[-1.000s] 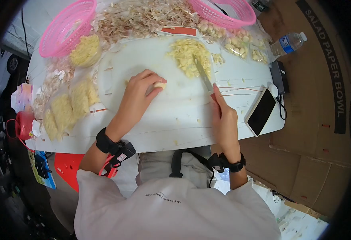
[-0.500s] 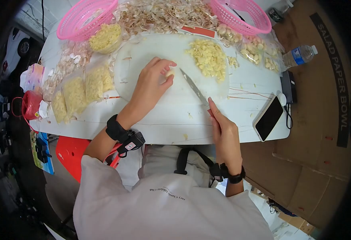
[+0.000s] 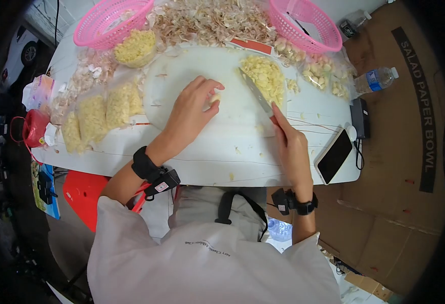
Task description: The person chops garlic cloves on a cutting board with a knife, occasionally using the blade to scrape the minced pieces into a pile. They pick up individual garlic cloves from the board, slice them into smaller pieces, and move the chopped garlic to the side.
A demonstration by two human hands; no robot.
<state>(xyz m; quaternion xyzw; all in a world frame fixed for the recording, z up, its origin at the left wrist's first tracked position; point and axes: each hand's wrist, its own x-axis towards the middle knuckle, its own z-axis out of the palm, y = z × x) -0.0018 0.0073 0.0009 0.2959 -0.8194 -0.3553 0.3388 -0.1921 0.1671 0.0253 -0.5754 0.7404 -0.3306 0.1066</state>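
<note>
Garlic clove (image 3: 215, 97) under left hand (image 3: 192, 111) fingertips

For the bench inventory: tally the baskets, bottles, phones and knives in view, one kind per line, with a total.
Pink baskets: 2, the left pink basket and the right pink basket
Clear bottles: 2, the capped bottle and the far bottle at the top edge
Phones: 1, the phone
Knives: 1, the knife, held in the right hand
Total: 6
</note>
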